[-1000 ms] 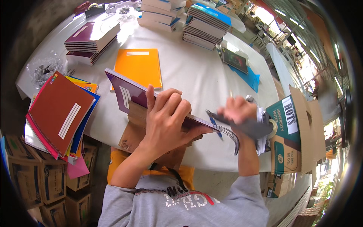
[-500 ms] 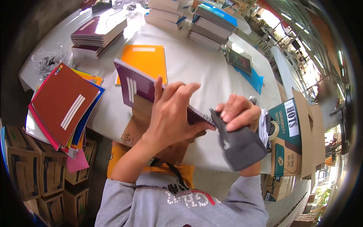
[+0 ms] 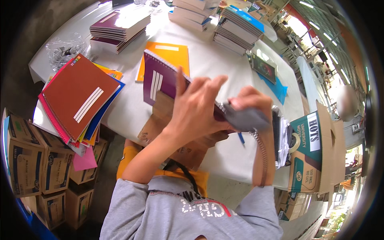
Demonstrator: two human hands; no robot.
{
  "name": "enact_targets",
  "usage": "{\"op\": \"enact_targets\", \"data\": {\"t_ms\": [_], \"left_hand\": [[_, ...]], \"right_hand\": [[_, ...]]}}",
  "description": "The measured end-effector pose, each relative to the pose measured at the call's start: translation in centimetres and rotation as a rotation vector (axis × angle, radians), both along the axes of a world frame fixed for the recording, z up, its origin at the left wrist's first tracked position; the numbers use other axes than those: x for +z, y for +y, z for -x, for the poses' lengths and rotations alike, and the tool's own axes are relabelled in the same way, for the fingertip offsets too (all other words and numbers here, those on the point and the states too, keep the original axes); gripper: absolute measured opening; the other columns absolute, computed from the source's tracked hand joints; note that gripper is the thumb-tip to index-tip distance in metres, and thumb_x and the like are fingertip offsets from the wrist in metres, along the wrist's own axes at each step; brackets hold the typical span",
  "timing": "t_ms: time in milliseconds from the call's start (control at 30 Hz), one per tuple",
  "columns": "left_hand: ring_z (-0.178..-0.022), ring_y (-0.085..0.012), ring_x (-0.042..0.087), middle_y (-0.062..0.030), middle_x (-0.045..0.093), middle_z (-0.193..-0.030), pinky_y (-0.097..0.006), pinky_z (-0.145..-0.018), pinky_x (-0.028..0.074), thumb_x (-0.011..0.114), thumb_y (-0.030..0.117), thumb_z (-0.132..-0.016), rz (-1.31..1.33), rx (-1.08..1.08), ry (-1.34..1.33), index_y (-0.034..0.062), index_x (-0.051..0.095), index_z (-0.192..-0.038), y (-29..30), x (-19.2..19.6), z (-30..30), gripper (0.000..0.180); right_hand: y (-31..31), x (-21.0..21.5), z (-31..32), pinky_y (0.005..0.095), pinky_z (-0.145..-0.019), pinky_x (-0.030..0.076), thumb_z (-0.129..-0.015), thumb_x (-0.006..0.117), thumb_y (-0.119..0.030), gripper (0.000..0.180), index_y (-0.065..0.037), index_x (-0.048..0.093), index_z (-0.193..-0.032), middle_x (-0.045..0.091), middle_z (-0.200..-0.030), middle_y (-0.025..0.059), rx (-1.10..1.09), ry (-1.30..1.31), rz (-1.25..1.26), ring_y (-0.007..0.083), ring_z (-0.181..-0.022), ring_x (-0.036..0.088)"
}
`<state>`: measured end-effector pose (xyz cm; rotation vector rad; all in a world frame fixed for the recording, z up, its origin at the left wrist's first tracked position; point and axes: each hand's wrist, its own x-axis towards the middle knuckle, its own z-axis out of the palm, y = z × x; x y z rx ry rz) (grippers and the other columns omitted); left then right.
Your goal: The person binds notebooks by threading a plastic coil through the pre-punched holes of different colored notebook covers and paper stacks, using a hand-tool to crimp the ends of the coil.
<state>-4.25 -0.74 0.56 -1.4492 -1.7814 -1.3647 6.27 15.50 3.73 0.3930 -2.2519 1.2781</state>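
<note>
A purple spiral notebook (image 3: 169,81) stands tilted in front of me, its bound edge sloping down to the right. My left hand (image 3: 197,103) is closed on it, fingers behind and thumb near the lower right corner. Up against that corner, my right hand (image 3: 253,99) grips a dark grey hand tool (image 3: 249,119), blurred by motion, so I cannot make out its exact kind. A thin brown coil (image 3: 261,154) hangs below the tool along my right forearm. Under the notebook, folded brown cardboard (image 3: 160,127) rests at the table edge.
An orange notebook (image 3: 173,56) lies beyond. Left are a fanned pile topped by a brown notebook (image 3: 82,96), purple notebooks (image 3: 114,30) and a plastic bag (image 3: 66,52). Blue-covered notebooks (image 3: 240,28) are stacked at back. A carton (image 3: 304,140) and tape roll (image 3: 295,142) are right.
The grey tool has swung upward from hanging below my right hand, and the brown coil now shows along my forearm. My left hand keeps its hold on the notebook. The whole view has shifted slightly.
</note>
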Motion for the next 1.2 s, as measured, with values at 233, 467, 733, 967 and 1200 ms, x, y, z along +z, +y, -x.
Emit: {"op": "enact_targets", "data": {"t_ms": [233, 467, 733, 967, 1200], "left_hand": [[-0.108, -0.0269, 0.043, -0.0051, 0.051, -0.092, -0.074, -0.088, 0.015, 0.072, 0.069, -0.043, 0.119, 0.233, 0.063, 0.0124, 0.063, -0.079, -1.5, 0.5, 4.6, 0.068], [-0.102, -0.0263, 0.044, -0.0023, 0.049, -0.089, -0.069, -0.085, 0.022, 0.071, 0.069, -0.044, 0.092, 0.270, 0.072, 0.0141, 0.064, -0.072, -1.6, 0.3, 4.5, 0.061], [-0.101, -0.0264, 0.047, -0.0034, 0.053, -0.091, -0.076, -0.086, 0.016, 0.070, 0.070, -0.044, 0.156, 0.261, 0.057, 0.0119, 0.065, -0.075, -2.1, 0.9, 5.2, 0.065], [-0.097, -0.0262, 0.048, -0.0061, 0.052, -0.091, -0.055, -0.082, 0.034, 0.073, 0.069, -0.041, 0.195, 0.277, 0.004, 0.0089, 0.065, -0.071, -3.4, 1.1, 6.6, 0.067], [-0.100, -0.0288, 0.043, -0.0078, 0.046, -0.102, -0.050, -0.083, 0.035, 0.077, 0.062, -0.042, 0.048, 0.216, 0.026, 0.0083, 0.063, -0.071, -2.7, 0.3, 7.5, 0.062]], "right_hand": [[0.1, -0.7, 1.1, 0.0327, -0.074, 0.054, -0.078, 0.059, 0.000, 0.011, -0.002, 0.069, -0.083, 0.057, -0.075, 0.0103, 0.181, -0.008, 0.344, 0.0171, -0.072, 0.058], [0.1, -0.1, 2.9, 0.0297, -0.073, 0.051, -0.068, 0.069, 0.000, 0.011, -0.001, 0.069, -0.079, 0.058, -0.074, 0.0077, 0.132, 0.163, 0.101, 0.0164, -0.072, 0.058], [0.6, 0.7, 4.5, 0.0256, -0.066, 0.050, -0.071, 0.064, 0.005, 0.015, 0.000, 0.070, -0.084, 0.057, -0.072, 0.0083, -0.047, 0.066, -0.117, 0.0155, -0.067, 0.057], [-0.4, -0.1, 5.1, 0.0263, -0.067, 0.047, -0.071, 0.065, 0.002, 0.016, -0.002, 0.071, -0.085, 0.060, -0.077, 0.0090, -0.017, -0.032, 0.083, 0.0153, -0.073, 0.059], [-2.4, 2.6, 6.4, 0.0344, -0.071, 0.048, -0.071, 0.065, 0.003, 0.016, -0.007, 0.071, -0.081, 0.067, -0.084, 0.0141, 0.151, 0.115, -0.129, 0.0202, -0.075, 0.060]]}}
